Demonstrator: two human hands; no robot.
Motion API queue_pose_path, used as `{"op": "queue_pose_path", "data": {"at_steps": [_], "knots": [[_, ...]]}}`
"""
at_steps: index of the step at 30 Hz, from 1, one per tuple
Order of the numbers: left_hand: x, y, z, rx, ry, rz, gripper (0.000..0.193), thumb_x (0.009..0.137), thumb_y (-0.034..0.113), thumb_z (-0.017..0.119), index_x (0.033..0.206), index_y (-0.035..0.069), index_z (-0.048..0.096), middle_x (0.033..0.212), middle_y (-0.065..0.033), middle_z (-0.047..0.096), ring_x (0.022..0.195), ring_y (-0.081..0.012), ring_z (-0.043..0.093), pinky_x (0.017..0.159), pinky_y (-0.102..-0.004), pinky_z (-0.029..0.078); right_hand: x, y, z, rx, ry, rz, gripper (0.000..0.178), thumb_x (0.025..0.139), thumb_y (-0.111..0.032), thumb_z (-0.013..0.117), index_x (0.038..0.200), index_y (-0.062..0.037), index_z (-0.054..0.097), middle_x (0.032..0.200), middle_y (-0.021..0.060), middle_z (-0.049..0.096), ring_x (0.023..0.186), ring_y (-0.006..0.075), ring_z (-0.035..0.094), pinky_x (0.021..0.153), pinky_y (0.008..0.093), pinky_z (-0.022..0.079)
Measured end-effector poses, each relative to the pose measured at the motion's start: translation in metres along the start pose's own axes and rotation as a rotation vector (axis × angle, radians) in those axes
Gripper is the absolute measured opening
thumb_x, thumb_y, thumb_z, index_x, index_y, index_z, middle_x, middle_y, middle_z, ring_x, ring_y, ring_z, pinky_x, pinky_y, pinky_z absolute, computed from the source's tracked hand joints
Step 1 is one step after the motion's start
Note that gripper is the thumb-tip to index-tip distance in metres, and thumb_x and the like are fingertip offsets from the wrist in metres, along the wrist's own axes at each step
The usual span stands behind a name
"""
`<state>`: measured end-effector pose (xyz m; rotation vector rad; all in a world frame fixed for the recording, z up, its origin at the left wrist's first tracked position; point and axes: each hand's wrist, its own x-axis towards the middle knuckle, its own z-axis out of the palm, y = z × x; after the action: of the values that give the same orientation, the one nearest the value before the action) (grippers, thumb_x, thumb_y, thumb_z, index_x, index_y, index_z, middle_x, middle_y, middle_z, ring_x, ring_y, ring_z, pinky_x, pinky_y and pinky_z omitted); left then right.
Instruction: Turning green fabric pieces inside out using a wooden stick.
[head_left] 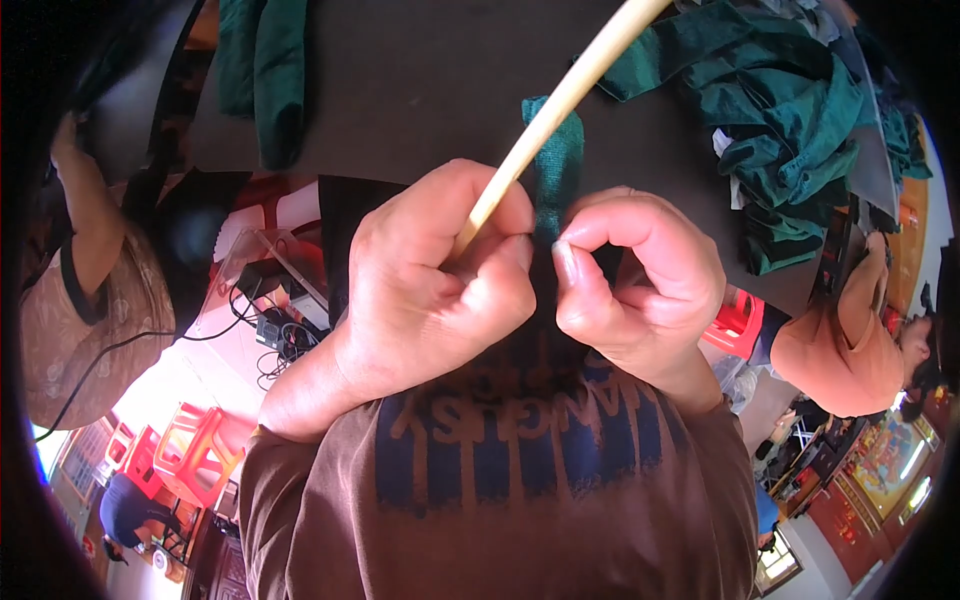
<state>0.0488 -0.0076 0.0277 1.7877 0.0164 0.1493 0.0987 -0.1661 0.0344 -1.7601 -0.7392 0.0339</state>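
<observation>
My left hand (440,275) is closed round the lower end of a pale wooden stick (560,105), which slants up and to the right past the top edge. Close beside it, my right hand (645,275) is curled, its thumb and forefinger pinched together; whatever lies between those fingertips is too small or hidden to tell. Behind the stick, a narrow green velvet strip (560,160) runs down toward the gap between both hands. Its lower end is hidden there, so I cannot tell whether either hand grips it.
A dark table (420,90) spreads ahead. Crumpled green velvet cloth (790,110) lies at right, and folded green velvet pieces (275,80) at upper left. A clear box with black cables (280,330) and red stools (195,455) are at left. Other people sit on both sides.
</observation>
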Motion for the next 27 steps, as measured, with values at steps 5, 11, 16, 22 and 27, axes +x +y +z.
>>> {"op": "queue_pose_path", "data": {"at_steps": [5, 11, 16, 22, 27], "knots": [[-0.002, -0.001, 0.001, -0.071, 0.031, -0.052, 0.012, 0.068, -0.003, 0.058, 0.075, 0.006, 0.053, 0.054, 0.0022, 0.042, 0.046, -0.0046, 0.04, 0.043, -0.0206, 0.033, -0.001, 0.001, 0.0, -0.002, 0.016, -0.011, 0.015, 0.066, 0.001, 0.067, 0.076, -0.0041, 0.057, 0.069, 0.0044, 0.059, 0.059, 0.0172, 0.059, 0.054, 0.0253, 0.046], [-0.005, 0.008, -0.004, -0.414, -0.049, -0.281, 0.007, 0.077, 0.0, 0.055, 0.082, 0.004, 0.053, 0.064, 0.0076, 0.044, 0.055, 0.0006, 0.037, 0.049, -0.0163, 0.03, -0.003, 0.002, 0.004, 0.134, 0.036, 0.076, 0.014, 0.067, 0.002, 0.066, 0.077, -0.0031, 0.057, 0.067, 0.0047, 0.057, 0.058, 0.0155, 0.057, 0.054, 0.0231, 0.044], [-0.004, 0.014, -0.003, -0.54, -0.025, -0.359, 0.008, 0.079, 0.0, 0.053, 0.086, 0.004, 0.053, 0.069, 0.0076, 0.045, 0.059, 0.0012, 0.038, 0.051, -0.0147, 0.03, 0.001, -0.001, 0.002, 0.104, -0.049, 0.03, 0.014, 0.067, 0.004, 0.065, 0.077, -0.0026, 0.057, 0.065, 0.0064, 0.056, 0.057, 0.0163, 0.056, 0.052, 0.0248, 0.043], [-0.005, 0.011, -0.003, -0.503, -0.073, -0.372, 0.006, 0.079, 0.0, 0.053, 0.084, 0.003, 0.052, 0.068, 0.0073, 0.044, 0.058, 0.0009, 0.038, 0.051, -0.0152, 0.031, 0.002, 0.001, -0.002, 0.075, -0.036, -0.034, 0.015, 0.065, 0.005, 0.064, 0.077, -0.002, 0.057, 0.065, 0.0064, 0.056, 0.056, 0.017, 0.056, 0.051, 0.0254, 0.043], [-0.006, 0.011, -0.004, -0.519, -0.076, -0.353, 0.006, 0.08, 0.0, 0.053, 0.085, 0.003, 0.052, 0.067, 0.0063, 0.045, 0.058, 0.0001, 0.039, 0.051, -0.0161, 0.032, 0.001, -0.002, -0.001, 0.116, 0.005, 0.015, 0.013, 0.066, 0.005, 0.064, 0.076, -0.0016, 0.057, 0.065, 0.0041, 0.056, 0.056, 0.0118, 0.054, 0.051, 0.0227, 0.042]]}}
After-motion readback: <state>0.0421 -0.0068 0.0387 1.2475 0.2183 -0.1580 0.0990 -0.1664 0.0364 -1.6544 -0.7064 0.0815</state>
